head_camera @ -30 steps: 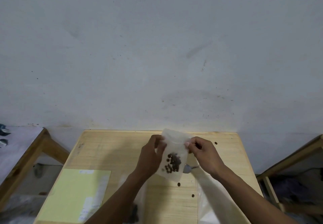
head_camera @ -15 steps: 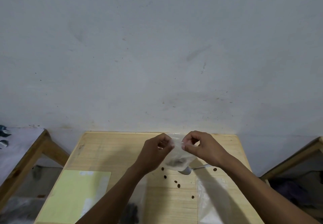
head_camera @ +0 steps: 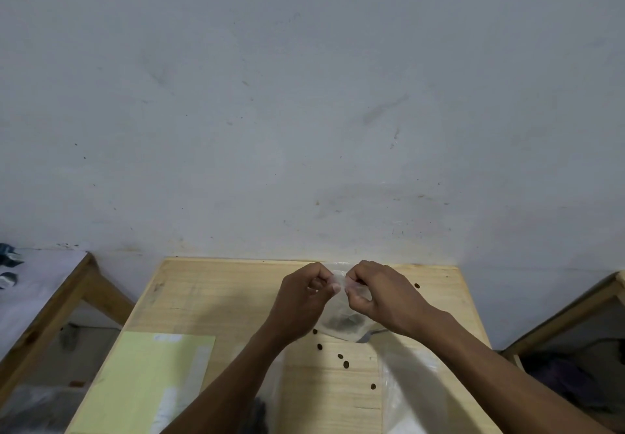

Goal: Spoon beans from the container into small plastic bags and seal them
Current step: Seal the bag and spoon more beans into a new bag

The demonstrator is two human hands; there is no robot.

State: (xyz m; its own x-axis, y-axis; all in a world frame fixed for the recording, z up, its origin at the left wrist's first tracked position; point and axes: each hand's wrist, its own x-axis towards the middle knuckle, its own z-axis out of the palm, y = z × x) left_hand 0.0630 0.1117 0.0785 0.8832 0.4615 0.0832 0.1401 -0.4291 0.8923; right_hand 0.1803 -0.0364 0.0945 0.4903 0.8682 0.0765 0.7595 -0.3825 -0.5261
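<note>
Now left hand point(head_camera: 301, 301) and right hand point(head_camera: 382, 295) pinching bag point(head_camera: 341, 323) top, near table point(head_camera: 220, 298) far edge

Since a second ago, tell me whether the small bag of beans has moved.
Yes. The small bag has tipped from upright to slumped, its beans now low near the table, while both hands, left hand and right hand, pinch its top.

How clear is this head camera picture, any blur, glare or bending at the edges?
Head view: dim, flat light with soft shadows; the bag between the left hand and right hand is hazy, its beans only a dark smudge; loose beans on the table stay fairly sharp; no strong glare; wide-angle bending splays the side tables outward.
</note>
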